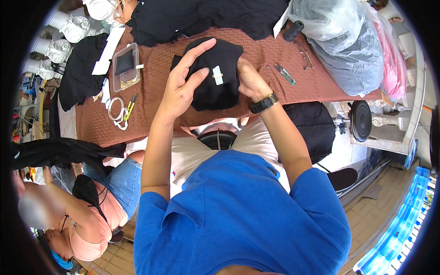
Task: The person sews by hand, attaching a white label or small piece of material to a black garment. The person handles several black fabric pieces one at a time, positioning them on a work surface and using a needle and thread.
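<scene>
Held between my two hands above the table is a bundled black garment [211, 94] with a small pale label [217, 75] fixed on its upper side. My left hand [179, 89] grips its left side, the thumb lying on top of the cloth and the index finger stretched along the far edge; the other fingers are hidden. On the opposite side my right hand [250, 80], with a dark watch [264, 103] at the wrist, has its fingers curled around the cloth edge, and the fingertips are out of sight.
The brown tablecloth [160, 107] bears green thread snips [285, 74], yellow snips [130, 107], a tape roll [116, 107], a clear plastic box [133, 75] and a black thread spool [293, 30]. More black cloth [206, 16] lies beyond. Plastic bags [343, 46] stand right; a co-worker [98, 206] sits left.
</scene>
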{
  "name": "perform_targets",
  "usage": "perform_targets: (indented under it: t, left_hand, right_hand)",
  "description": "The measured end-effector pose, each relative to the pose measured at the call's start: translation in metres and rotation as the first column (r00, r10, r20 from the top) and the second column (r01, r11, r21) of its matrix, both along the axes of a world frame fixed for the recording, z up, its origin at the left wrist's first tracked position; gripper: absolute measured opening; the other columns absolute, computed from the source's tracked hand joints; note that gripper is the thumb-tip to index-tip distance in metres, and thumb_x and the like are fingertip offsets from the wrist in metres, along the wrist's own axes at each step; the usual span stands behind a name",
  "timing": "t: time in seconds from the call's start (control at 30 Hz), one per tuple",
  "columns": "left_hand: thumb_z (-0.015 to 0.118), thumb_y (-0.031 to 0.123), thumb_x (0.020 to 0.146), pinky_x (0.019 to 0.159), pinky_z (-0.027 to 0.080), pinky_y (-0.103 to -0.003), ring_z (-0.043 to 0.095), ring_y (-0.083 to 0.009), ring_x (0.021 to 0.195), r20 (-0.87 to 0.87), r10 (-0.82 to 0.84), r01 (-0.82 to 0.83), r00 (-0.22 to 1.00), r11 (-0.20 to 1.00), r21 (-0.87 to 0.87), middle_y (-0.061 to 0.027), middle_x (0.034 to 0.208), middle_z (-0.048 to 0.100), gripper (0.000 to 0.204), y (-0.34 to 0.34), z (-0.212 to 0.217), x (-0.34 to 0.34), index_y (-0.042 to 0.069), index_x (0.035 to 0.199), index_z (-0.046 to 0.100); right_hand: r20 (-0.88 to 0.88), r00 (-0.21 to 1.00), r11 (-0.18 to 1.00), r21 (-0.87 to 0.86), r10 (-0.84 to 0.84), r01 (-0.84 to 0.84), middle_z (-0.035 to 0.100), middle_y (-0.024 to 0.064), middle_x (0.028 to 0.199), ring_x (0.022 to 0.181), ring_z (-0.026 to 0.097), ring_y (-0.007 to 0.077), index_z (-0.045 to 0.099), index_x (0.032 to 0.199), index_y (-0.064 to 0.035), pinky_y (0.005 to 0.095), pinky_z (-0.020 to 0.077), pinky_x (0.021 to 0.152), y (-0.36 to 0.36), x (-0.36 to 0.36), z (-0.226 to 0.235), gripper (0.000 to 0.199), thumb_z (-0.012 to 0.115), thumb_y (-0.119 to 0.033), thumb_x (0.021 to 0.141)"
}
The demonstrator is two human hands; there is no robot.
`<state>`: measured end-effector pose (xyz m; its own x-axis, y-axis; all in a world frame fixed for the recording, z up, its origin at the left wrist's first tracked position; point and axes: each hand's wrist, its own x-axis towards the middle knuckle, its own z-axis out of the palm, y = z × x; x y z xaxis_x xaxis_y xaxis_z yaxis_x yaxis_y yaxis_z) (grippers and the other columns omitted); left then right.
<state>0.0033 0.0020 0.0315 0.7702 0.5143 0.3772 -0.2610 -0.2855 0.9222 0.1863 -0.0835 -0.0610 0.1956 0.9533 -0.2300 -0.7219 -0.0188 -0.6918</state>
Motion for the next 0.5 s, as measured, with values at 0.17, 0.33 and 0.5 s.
perform_targets:
  t: [0.17,0.33,0.5]
  left_hand:
    - [0.078,0.001,0.082,0.112,0.039,-0.033,0.053,-0.0165,0.127,-0.066,0.086,-0.090,0.994,0.994,-0.064,-0.0086,0.140,0.057,0.065,-0.004,0.001,-0.007,0.000,0.143,0.053]
    - [0.076,-0.002,0.083,0.107,0.043,-0.031,0.057,-0.0158,0.123,-0.114,0.150,-0.154,0.982,0.987,-0.035,-0.0083,0.136,0.060,0.061,-0.007,-0.007,-0.012,0.002,0.140,0.056]
    - [0.075,-0.005,0.083,0.105,0.046,-0.030,0.057,-0.0149,0.121,-0.106,0.177,-0.181,0.979,0.983,-0.028,-0.0082,0.134,0.061,0.060,-0.011,-0.014,-0.009,0.002,0.140,0.057]
  right_hand:
    - [0.078,0.957,0.957,0.057,0.280,-0.285,0.064,0.0120,0.129,0.114,0.066,0.0179,0.052,0.138,0.0006,0.0327,0.0571,0.096,-0.008,-0.010,-0.002,0.043,0.062,-0.011,0.098]
    - [0.165,0.941,0.949,0.063,0.296,-0.309,0.067,0.0131,0.125,0.112,0.068,0.0191,0.059,0.131,0.0018,0.0318,0.0573,0.096,-0.021,-0.007,-0.009,0.037,0.055,0.005,0.094]
    - [0.106,0.977,0.981,0.044,0.184,-0.189,0.068,0.0144,0.125,0.112,0.069,0.0196,0.062,0.128,0.0026,0.0322,0.0573,0.096,-0.031,-0.008,-0.014,0.040,0.051,0.011,0.091]
